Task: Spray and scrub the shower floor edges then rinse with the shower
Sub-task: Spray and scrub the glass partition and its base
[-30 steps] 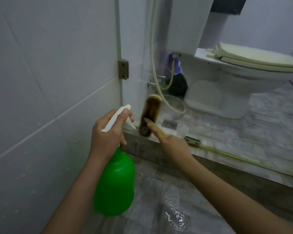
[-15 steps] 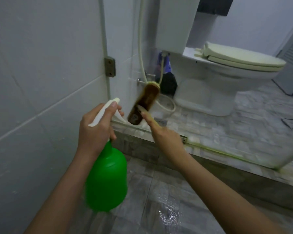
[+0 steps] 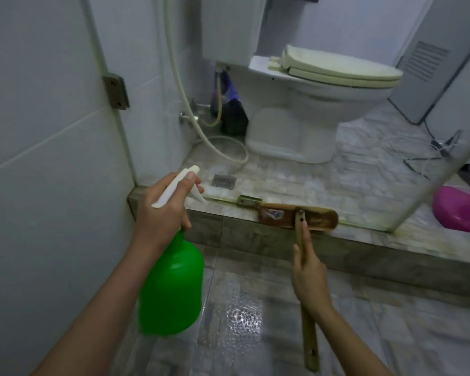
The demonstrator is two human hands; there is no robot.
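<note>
The left hand's (image 3: 163, 215) forefinger (image 3: 189, 176) lies along the top of the white spray head, and the other fingers are curled round the neck of the green spray bottle (image 3: 171, 289), which hangs below the hand at the near left. The right hand (image 3: 310, 275) grips the wooden handle of the brush (image 3: 299, 221). Its forefinger (image 3: 305, 232) is stretched up the handle towards the brush head and the rest are wrapped round the stick. The brush head lies flat and sideways on top of the low stone step (image 3: 228, 237) at the shower's edge, just right of a small metal bracket (image 3: 248, 200) on a greenish track.

The shower floor (image 3: 255, 335), near, is grey tile, wet and shining below the hands. A white tiled wall (image 3: 38, 131) fills the left, with a metal hinge plate (image 3: 116, 90) on its corner.

Beyond the step the higher tiled floor has a square drain (image 3: 224, 181). Behind it a cream hose (image 3: 185, 90) drops down the wall and loops on the floor. A toilet (image 3: 310, 112) with its lid shut stands far centre, with a dark bottle (image 3: 231, 109) to its left. At the right a pale slanted bar (image 3: 440, 147) crosses in front of a pink basin (image 3: 456, 210).
</note>
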